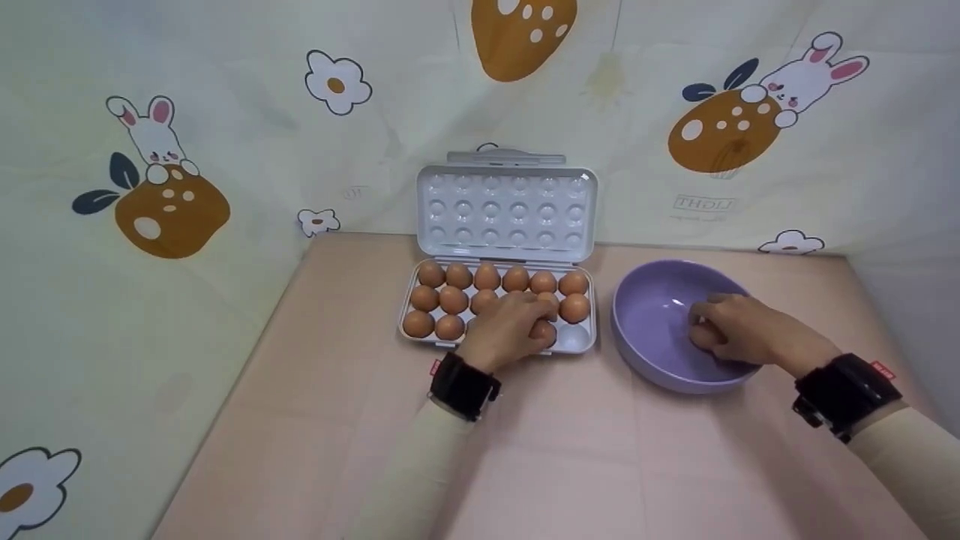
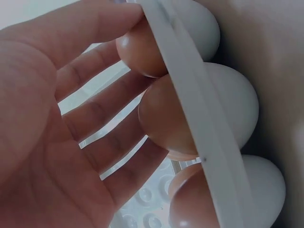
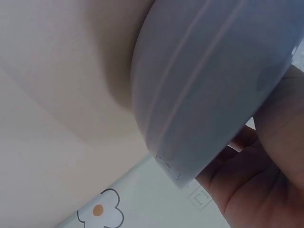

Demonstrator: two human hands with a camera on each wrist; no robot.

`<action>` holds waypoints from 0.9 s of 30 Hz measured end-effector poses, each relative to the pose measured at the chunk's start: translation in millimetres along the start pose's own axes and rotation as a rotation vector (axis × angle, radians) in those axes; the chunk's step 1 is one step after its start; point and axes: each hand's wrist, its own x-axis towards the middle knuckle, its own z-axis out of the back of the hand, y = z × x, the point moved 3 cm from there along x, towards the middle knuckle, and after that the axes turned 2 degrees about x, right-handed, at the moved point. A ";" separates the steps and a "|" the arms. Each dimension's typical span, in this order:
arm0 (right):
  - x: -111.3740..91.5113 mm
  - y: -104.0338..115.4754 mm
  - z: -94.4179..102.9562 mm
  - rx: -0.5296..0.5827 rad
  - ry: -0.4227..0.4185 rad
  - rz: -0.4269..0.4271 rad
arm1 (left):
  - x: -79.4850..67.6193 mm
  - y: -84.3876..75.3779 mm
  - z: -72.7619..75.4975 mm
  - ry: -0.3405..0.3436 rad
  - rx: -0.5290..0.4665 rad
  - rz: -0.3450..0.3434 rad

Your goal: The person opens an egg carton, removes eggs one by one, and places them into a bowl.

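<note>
A pale egg carton [image 1: 590,304] lies open on the table, filled with several brown eggs; the front right cup [image 1: 574,336] holds none. My left hand [image 1: 501,331] reaches over the front row and grips a brown egg [image 1: 543,334] that still sits in its cup. In the left wrist view the thumb is against that egg [image 2: 142,50] and the fingers pass behind it. Over at the right, my right hand [image 1: 757,334] dips into a purple bowl [image 1: 645,330] and holds another egg [image 1: 705,335]. The bowl's wall hides that egg in the right wrist view.
The carton's dimpled lid [image 1: 506,214] stands raised at the back, near the patterned cloth wall [image 1: 375,150]. A pinkish cloth covers the table [image 1: 570,457]. The bowl stands just right of the carton, with a narrow gap between them.
</note>
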 end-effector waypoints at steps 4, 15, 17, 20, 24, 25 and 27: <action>-1.5 0.8 1.3 -0.003 -0.019 0.021 | 1.7 -0.6 -2.9 -0.011 -0.008 0.052; -6.0 10.8 18.5 0.027 -0.033 -0.014 | 5.7 0.4 -0.2 -0.082 -0.055 -0.009; -6.8 14.9 24.8 0.022 -0.050 -0.023 | 5.9 0.2 4.7 -0.114 -0.098 -0.024; -7.4 22.5 34.5 0.010 -0.098 -0.004 | 5.8 -0.9 13.4 -0.168 -0.147 -0.012; -7.4 36.2 45.7 0.033 -0.168 0.059 | 5.0 -4.8 23.6 -0.223 -0.223 0.000; -7.5 40.4 47.9 0.046 -0.186 0.070 | 5.0 -6.1 25.5 -0.232 -0.258 -0.002; -7.4 49.7 51.4 0.064 -0.236 0.104 | 5.2 -9.0 28.6 -0.244 -0.357 -0.019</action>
